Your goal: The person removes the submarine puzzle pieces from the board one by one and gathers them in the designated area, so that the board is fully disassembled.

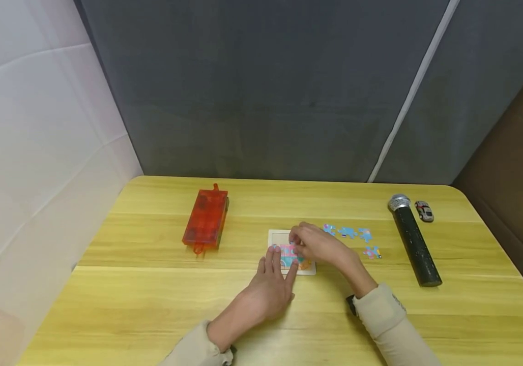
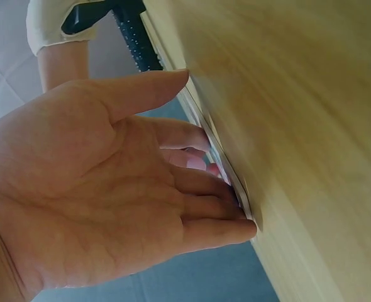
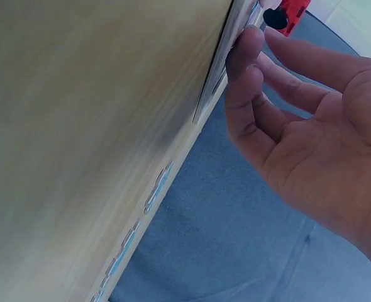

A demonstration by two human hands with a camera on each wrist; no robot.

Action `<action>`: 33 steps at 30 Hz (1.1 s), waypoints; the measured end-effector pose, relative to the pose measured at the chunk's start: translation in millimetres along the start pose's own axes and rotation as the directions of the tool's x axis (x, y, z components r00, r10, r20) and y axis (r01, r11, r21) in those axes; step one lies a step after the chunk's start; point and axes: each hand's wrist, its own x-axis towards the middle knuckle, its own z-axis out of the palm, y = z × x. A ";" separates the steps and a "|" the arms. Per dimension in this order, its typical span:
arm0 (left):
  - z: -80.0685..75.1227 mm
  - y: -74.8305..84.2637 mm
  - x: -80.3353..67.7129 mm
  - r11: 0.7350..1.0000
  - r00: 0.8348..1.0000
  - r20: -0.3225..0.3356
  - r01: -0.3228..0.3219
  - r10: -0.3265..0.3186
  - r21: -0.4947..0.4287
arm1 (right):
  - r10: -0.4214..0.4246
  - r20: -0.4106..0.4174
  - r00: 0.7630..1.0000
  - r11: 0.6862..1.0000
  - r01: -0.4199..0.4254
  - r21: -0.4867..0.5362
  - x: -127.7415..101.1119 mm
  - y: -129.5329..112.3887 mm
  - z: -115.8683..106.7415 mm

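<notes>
A small jigsaw puzzle tray (image 1: 272, 234) with a pale frame lies on the table, its lower part filled with pink, teal and orange pieces (image 1: 287, 262). My left hand (image 1: 268, 295) rests with spread, straight fingers on the tray's near left part; in the left wrist view its fingertips (image 2: 242, 229) meet the tray edge. Over the tray's upper right, my right hand (image 1: 323, 246) bends its fingers and pinches a small puzzle piece (image 1: 291, 242), mostly hidden by the fingertips. In the right wrist view, thumb and curled fingers (image 3: 245, 94) come together at the tray.
Several loose blue puzzle pieces (image 1: 347, 232) lie right of the tray, with a pink and blue one (image 1: 372, 252) nearer. Farther right are a black microphone (image 1: 414, 244) and a toy car (image 1: 424, 211). A translucent red box (image 1: 205, 217) lies to the left.
</notes>
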 end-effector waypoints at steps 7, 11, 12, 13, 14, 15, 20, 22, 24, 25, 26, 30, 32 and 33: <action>0.1 0.9 1.2 1.000 1.000 0.008 0.005 -0.005 0.016 | -0.051 -0.012 0.999 0.998 0.051 -0.024 1.4 2.8 0.7; 0.1 1.2 1.7 1.000 1.000 0.002 0.005 -0.005 0.018 | -0.085 -0.037 0.996 0.994 0.088 0.069 1.2 3.8 0.7; 0.1 1.2 1.8 1.000 1.000 0.001 0.004 -0.005 0.020 | -0.092 -0.045 0.995 0.990 0.096 0.101 1.4 3.5 1.1; 0.1 1.2 2.0 1.000 1.000 0.000 0.004 -0.004 0.022 | -0.104 -0.053 0.993 0.985 0.110 0.130 1.2 3.6 1.1; 0.0 1.2 2.1 1.000 1.000 -0.002 0.004 -0.004 0.023 | -0.114 -0.061 0.992 0.980 0.122 0.155 1.1 3.8 1.2; 0.0 1.2 2.2 1.000 1.000 -0.002 0.004 -0.004 0.025 | -0.124 -0.068 0.990 0.976 0.134 0.173 1.0 3.9 1.3; 0.6 1.6 2.3 1.000 1.000 -0.002 0.007 -0.007 0.028 | -0.142 -0.083 0.986 0.973 0.155 0.173 1.3 3.8 2.2; 1.1 1.8 2.1 0.999 1.000 -0.006 0.006 -0.006 0.031 | -0.134 -0.080 0.988 0.972 0.146 0.182 1.5 4.2 2.1; 1.7 1.9 1.9 0.999 1.000 -0.011 0.007 -0.007 0.036 | -0.114 -0.086 0.990 0.969 0.130 0.210 1.6 5.8 0.2; 2.0 2.0 1.8 0.999 1.000 -0.014 0.008 -0.007 0.037 | -0.103 -0.099 0.990 0.970 0.122 0.212 1.6 7.9 -1.8; 2.2 2.0 1.6 0.999 1.000 -0.018 0.008 -0.007 0.044 | -0.093 -0.116 0.989 0.970 0.116 0.215 0.7 10.5 -4.6; 2.5 2.4 0.9 0.999 1.000 -0.017 0.016 -0.015 0.041 | -0.009 -0.161 0.987 0.969 0.048 0.241 -7.5 29.0 -23.9; 2.4 2.4 0.4 0.999 1.000 -0.010 0.018 -0.018 0.035 | 0.037 -0.165 0.986 0.966 0.007 0.259 -14.4 40.3 -33.7; 2.4 2.3 0.3 0.999 1.000 -0.006 0.020 -0.020 0.029 | 0.060 -0.158 0.986 0.964 -0.016 0.267 -17.8 45.6 -38.4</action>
